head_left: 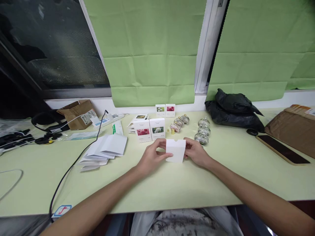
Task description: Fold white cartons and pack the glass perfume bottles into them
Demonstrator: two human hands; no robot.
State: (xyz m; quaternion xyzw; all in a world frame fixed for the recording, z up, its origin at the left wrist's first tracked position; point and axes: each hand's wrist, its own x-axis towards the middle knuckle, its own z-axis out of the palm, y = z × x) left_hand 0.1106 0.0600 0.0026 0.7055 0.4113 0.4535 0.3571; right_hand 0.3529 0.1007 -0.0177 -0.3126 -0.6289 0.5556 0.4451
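Between my hands, just above the table, is a small white paper box (176, 151) with a notch in its top edge. My left hand (154, 154) grips its left side, thumb across the front and fingers behind. My right hand (195, 151) pinches its right edge, with part of the fingers hidden behind it. Just beyond stand two white printed boxes, one with a red flower picture (143, 131) and one with white flowers (157, 128). Ornate glass bottles lie in two rows, one row (179, 123) behind the box and another (203, 132) beyond my right hand.
Flat white cartons (105, 149) are piled at the left, beside a black cable (71, 165). Two more printed boxes (165, 110) stand by the wall. A black plastic bag (233, 113), a phone (282, 149) and a brown carton (292, 129) are at the right. An opened cardboard box (78, 114) sits back left.
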